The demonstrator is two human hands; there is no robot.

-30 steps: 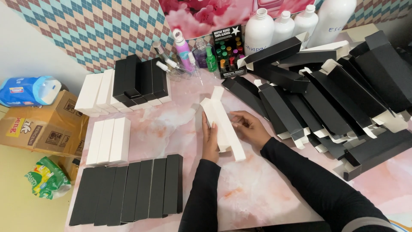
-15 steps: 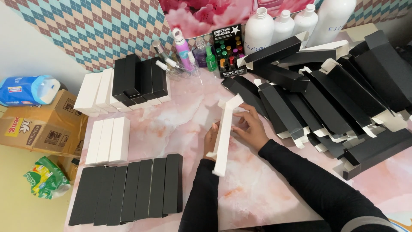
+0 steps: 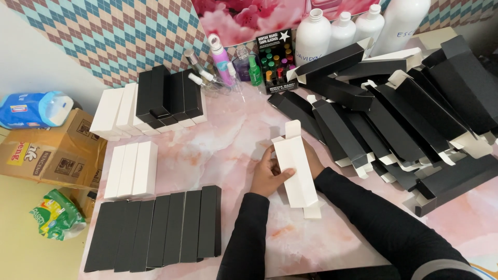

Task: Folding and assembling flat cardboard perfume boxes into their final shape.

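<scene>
Pink-veined marble tabletop (image 3: pixel 218 150) fills the head camera's picture, backed by a wall of blue and brown diamonds and a flowered panel.

Near the middle, both hands hold one long white carton (image 3: pixel 294 168), which lies slantwise just above the table with its top flap open and a small flap showing at the lower end. The left hand (image 3: pixel 267 176) is closed on the carton's left edge, thumb on the upper face. The right hand (image 3: pixel 311 158) is mostly hidden behind the carton; it presses the far side, though how its fingers lie I cannot tell.

Judging by its look, the carton is thin folded card: light, hollow, stiff along its length but easily dented on its broad faces, and smooth enough to slip. It is best taken by the long edges near the middle, with the flaps left free.

Left of the hands lie a row of flat black sleeves (image 3: pixel 155 228) and three white boxes (image 3: pixel 132 170); behind them stands a stack of black and white boxes (image 3: pixel 150 106). To the right sprawls a heap of open black cartons (image 3: pixel 394 119). White bottles (image 3: pixel 342 31) and small spray bottles (image 3: pixel 223 65) line the back edge.
</scene>
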